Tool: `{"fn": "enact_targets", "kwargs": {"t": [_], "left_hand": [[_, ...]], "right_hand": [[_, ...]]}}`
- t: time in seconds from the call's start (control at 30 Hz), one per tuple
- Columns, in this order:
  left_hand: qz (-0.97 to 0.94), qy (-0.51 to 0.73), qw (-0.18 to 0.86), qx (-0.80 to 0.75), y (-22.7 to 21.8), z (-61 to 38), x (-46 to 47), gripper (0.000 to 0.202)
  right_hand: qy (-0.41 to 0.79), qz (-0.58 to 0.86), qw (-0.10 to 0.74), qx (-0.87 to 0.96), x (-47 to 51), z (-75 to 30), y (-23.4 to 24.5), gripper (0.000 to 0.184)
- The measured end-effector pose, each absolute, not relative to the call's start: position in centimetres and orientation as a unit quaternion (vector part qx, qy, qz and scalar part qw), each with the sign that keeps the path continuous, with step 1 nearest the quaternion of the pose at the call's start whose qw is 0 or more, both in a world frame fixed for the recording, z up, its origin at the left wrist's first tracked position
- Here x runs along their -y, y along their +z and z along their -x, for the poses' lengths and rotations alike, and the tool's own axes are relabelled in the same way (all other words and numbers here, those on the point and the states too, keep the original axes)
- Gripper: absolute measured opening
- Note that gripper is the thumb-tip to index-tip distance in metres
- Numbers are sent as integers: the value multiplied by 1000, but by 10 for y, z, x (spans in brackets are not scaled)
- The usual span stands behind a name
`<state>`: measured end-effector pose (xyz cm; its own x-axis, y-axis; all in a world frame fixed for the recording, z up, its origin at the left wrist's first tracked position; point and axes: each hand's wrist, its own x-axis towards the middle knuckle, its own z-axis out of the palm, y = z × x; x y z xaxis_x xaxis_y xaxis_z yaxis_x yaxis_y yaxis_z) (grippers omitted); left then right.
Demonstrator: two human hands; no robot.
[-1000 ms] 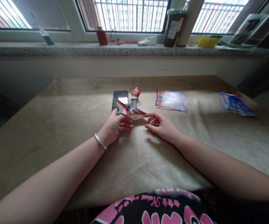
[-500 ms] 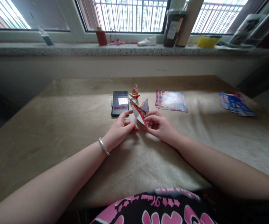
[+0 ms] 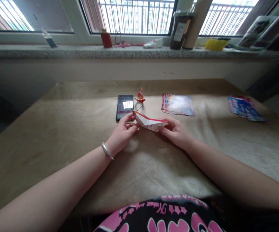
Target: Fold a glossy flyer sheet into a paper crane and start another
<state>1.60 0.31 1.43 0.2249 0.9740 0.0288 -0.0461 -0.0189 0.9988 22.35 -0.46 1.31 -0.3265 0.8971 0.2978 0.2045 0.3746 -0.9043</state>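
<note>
A folded sheet of printed paper (image 3: 149,123), white with a red edge, is held up between my two hands just above the table. My left hand (image 3: 123,130) pinches its left end, where a pointed dark tip sticks up. At the other end, the thumb and fingers of my right hand (image 3: 175,131) are closed on the paper. Just behind it stands a small red and orange folded-paper figure (image 3: 140,96) with a pointed top. A phone (image 3: 124,109) lies left of that figure, close to my left fingertips.
Right of centre lies a stack of printed sheets (image 3: 178,104). Blue printed papers (image 3: 246,108) are fanned out at the far right. On the stone windowsill (image 3: 134,54) stand a red container (image 3: 106,39), a dark lidded jar (image 3: 178,30) and a yellow item (image 3: 216,44).
The folded paper has turned from upright and open to lying lengthwise between my hands. My left hand now pinches its left end, and my right hand has shifted right along it.
</note>
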Motion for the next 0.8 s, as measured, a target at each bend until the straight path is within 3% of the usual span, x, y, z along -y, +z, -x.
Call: {"fn": "enact_targets", "kwargs": {"t": [0.3, 0.47, 0.6, 0.8], "left_hand": [[-546, 430, 602, -394, 10, -13, -7, 37], [-517, 468, 589, -408, 12, -13, -6, 28], [-481, 475, 606, -419, 11, -13, -7, 31], [-428, 513, 616, -418, 12, -14, -7, 33]], "right_hand": [[455, 421, 496, 608, 2, -221, 16, 25], [511, 423, 511, 546, -1, -217, 15, 40], [515, 428, 519, 532, -4, -217, 11, 35], [484, 511, 456, 545, -6, -221, 8, 31]]}}
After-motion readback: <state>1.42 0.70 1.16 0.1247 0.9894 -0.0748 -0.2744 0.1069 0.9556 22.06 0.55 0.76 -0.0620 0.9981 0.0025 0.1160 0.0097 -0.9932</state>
